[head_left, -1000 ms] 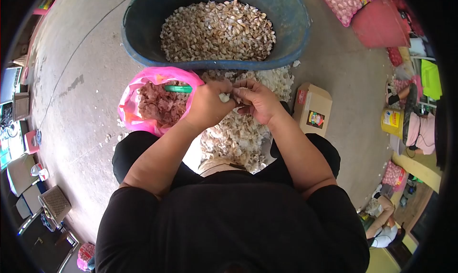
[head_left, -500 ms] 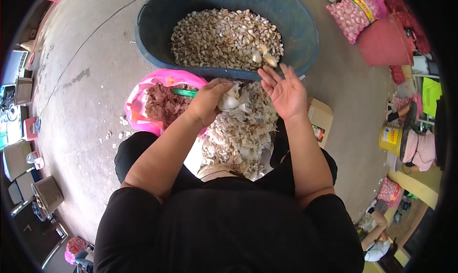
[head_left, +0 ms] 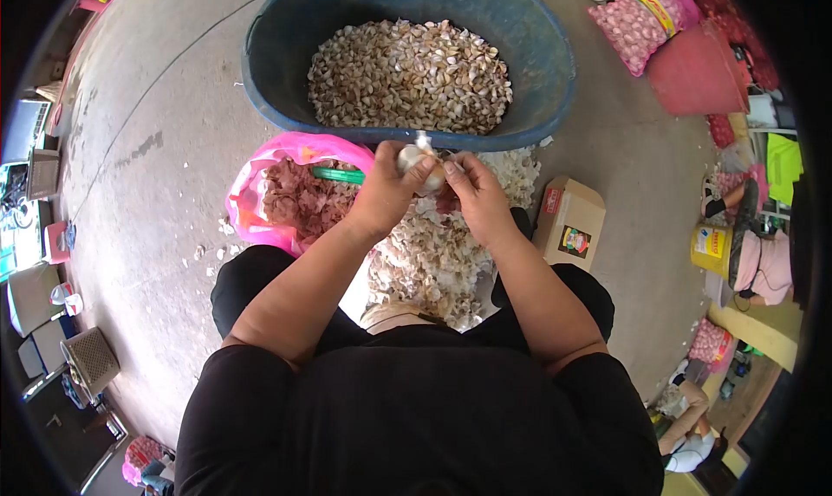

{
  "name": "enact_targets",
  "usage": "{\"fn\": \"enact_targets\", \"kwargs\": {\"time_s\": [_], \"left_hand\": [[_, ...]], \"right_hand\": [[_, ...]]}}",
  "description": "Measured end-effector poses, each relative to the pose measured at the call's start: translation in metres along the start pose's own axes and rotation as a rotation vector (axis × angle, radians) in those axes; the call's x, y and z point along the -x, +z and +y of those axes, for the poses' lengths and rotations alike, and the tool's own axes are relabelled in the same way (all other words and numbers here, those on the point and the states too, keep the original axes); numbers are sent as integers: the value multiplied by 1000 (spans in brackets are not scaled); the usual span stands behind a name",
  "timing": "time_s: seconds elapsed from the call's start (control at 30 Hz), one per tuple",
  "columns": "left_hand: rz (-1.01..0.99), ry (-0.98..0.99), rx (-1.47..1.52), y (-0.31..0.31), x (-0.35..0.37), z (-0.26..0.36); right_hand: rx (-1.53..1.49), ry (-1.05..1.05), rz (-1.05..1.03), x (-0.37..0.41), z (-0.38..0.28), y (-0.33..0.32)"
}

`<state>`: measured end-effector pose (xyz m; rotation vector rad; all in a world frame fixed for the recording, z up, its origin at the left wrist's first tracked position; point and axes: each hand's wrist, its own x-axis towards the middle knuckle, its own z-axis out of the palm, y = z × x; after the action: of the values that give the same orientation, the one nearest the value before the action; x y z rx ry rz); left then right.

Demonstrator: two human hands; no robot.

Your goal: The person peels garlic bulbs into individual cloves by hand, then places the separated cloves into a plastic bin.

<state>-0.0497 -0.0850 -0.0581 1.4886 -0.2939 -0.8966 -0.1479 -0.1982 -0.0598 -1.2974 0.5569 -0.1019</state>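
Both my hands meet over the near rim of the blue tub (head_left: pixel 260 89). My left hand (head_left: pixel 390 188) is closed around a white garlic bulb (head_left: pixel 411 158), its papery stem end pointing up. On the bulb's right side, the thumb and fingers of my right hand (head_left: pixel 481 203) pinch it. Loose garlic cloves (head_left: pixel 407 76) cover the floor of the tub. Below my hands lies a heap of dry garlic skins (head_left: pixel 425 266). To the left stands an open pink bag (head_left: pixel 247 193) with reddish skins (head_left: pixel 299 197) and a green strip (head_left: pixel 338 175) in it.
A cardboard box (head_left: pixel 574 210) lies right of the skins. Farther right are a net bag of garlic (head_left: pixel 633 32), a red tub (head_left: pixel 698 71) and a yellow bucket (head_left: pixel 711 249). Another person (head_left: pixel 693 448) sits at lower right. A woven basket (head_left: pixel 89 357) stands at left.
Cloves that were falling from my right hand have landed in the tub. That hand has come back left and closed on the bulb, which my left hand still holds.
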Motion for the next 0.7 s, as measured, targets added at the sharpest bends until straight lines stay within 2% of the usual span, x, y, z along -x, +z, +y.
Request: {"fn": "enact_targets", "kwargs": {"time_s": [0.03,0.07,0.17,0.2,0.3,0.43,0.53,0.7], "left_hand": [[35,-28,47,1,0,2],[52,-60,238,3,3,5],[23,-77,106,11,8,8],[57,-85,95,17,11,10],[-35,-110,116,23,15,4],[32,-152,146,27,14,-6],[61,-158,275,29,16,-14],[59,-181,320,29,17,-10]], "right_hand": [[48,-92,18,0,0,3],[98,-183,37,1,1,7],[381,-441,191,9,-4,21],[432,-392,220,12,-7,22],[623,-318,284,17,-4,22],[693,-454,382,18,-3,27],[696,-585,345,18,-5,24],[694,-559,302,19,-4,21]]}}
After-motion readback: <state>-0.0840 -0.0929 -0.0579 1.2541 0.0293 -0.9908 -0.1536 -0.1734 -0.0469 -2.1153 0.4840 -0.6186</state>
